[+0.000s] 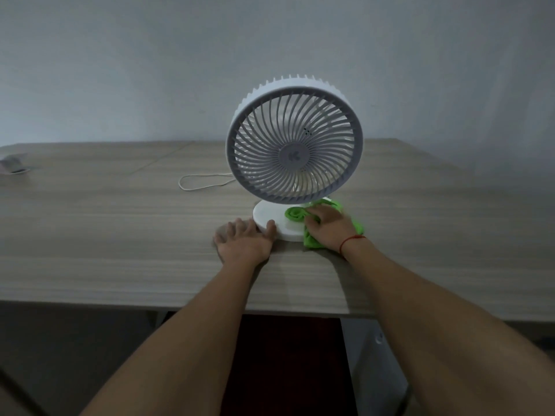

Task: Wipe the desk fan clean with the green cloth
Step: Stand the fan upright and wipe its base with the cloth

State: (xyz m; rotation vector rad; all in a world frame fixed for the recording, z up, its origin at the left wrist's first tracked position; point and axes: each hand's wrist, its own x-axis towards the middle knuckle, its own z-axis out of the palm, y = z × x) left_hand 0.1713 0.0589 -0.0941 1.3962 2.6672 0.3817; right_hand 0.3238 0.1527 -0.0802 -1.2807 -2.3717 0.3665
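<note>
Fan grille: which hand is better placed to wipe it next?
Right. The right hand holds the cloth on the base, just below the grille; the left hand, without cloth, rests on the base's rim.

Wood-grain desk point(120, 235) carries fan point(294, 139), green cloth point(295, 214), looped white cord point(198, 183)

One desk fan point(294, 145) is counted on the single worktop point(105, 220), and one round base point(270, 219) is seen under it. One green cloth point(295, 214) is counted. Two hands are counted at the base: one left hand point(243, 241) and one right hand point(330, 226). One red string point(350, 243) is worn at the right wrist. One loop of white cord point(204, 183) is counted toward the far edge. One small pale item point(13, 165), too blurred to be named, is seen at the far left edge.
</note>
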